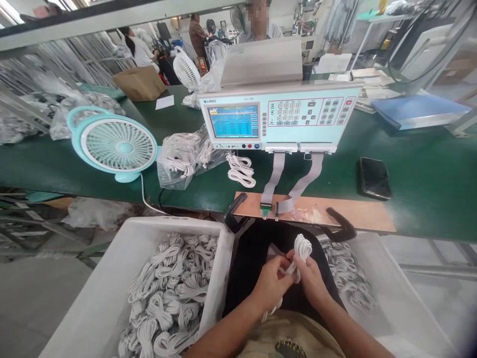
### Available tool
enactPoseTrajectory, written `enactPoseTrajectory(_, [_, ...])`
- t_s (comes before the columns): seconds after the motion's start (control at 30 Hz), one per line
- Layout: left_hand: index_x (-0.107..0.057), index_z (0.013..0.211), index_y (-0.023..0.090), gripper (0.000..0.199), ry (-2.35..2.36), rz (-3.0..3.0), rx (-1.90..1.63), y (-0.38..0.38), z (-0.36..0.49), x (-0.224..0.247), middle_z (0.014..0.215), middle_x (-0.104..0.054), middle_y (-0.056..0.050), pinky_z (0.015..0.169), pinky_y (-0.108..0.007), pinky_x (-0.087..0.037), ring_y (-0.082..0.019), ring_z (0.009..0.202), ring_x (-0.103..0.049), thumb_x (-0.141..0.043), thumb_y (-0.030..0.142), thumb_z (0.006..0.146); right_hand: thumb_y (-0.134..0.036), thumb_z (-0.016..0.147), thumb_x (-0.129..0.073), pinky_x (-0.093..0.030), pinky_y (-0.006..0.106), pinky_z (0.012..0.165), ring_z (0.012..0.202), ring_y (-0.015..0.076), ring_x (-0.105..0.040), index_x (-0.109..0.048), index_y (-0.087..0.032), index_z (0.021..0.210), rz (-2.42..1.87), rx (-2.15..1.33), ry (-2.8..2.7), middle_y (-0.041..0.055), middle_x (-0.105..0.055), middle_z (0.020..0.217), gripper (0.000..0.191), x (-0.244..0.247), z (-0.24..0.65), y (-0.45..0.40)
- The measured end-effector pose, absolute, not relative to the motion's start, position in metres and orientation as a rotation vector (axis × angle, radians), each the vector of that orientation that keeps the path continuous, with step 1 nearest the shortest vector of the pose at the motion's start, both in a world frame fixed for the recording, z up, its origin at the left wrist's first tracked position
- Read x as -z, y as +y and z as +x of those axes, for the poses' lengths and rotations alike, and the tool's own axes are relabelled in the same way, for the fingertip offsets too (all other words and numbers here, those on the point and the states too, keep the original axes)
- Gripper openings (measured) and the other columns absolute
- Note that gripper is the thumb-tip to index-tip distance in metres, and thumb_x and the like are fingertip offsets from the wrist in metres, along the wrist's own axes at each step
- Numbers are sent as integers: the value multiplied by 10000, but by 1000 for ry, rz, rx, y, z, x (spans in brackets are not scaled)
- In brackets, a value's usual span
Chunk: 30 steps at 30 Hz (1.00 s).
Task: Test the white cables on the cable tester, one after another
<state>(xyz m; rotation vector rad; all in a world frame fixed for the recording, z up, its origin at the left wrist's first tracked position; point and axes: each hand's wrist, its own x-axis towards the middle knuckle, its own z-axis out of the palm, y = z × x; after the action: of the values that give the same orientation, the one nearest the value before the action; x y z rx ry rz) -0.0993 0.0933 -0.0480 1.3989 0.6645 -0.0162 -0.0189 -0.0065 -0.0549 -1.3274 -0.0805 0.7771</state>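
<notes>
A looped bundle of white cable (302, 247) is between my two hands, above my lap. My right hand (310, 278) is closed round the bundle, whose loops stick up past the fingers. My left hand (274, 281) pinches a strand of the same cable just left of it. More white cable (271, 312) hangs below my left wrist, partly hidden by the forearm. Beyond the hands, two grey ribbon cables (275, 179) run from the tester (309, 119) to small connectors (266, 213) on a wooden board (357, 213) at the table's front edge.
White bins of cable bundles stand left (112, 258) and right (391, 278). Black clamps (235, 213) (341, 226) grip the board. On the green table (428, 189) are a fan (119, 144), bagged cables (179, 159), a loose bundle (241, 170) and a phone (375, 178). People are behind.
</notes>
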Motion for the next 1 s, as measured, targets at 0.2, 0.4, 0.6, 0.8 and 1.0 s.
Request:
enactPoseTrajectory(0.2, [-672,809,196,118,510,1847,-181,107,-101,37,748,-597,-15,590,-236,-385,-126,618,-492,-588,276,788,-579,800,-568,-434,292,580,649,197,-543,-652,-168,993,-1514,-776,-181,31,-601,723,462,63,-13,-13])
enactPoseTrajectory(0.4, [-688,778,186,97,511,1845,-220,119,-94,25,677,-573,1,566,-231,-358,-111,576,-461,-598,186,742,-406,808,-612,-387,481,925,1120,330,-468,-451,-166,1320,-1979,-172,-709,158,-505,1226,588,64,1,-20])
enactPoseTrajectory(0.6, [-667,760,147,75,531,1610,-188,133,-86,22,673,-565,5,541,-208,-355,-89,566,-457,-627,189,711,-295,895,-525,-455,306,655,714,198,-566,-644,-251,1052,-1763,-404,-1142,39,-618,773,203,31,15,-11])
enactPoseTrajectory(0.8, [-600,811,152,144,643,1302,-395,137,-72,32,672,-561,18,529,-180,-395,-80,561,-493,-646,250,717,-433,866,-542,-403,253,549,601,158,-508,-642,-199,820,-1650,-550,-718,11,-581,699,259,36,24,19])
enactPoseTrajectory(1.0, [-629,893,131,255,631,1067,-233,153,-71,41,539,-503,51,348,-169,-258,-30,334,-349,-667,285,694,-499,775,-622,-377,250,548,575,148,-454,-593,-180,688,-1576,-602,-530,-16,-514,609,332,38,31,49])
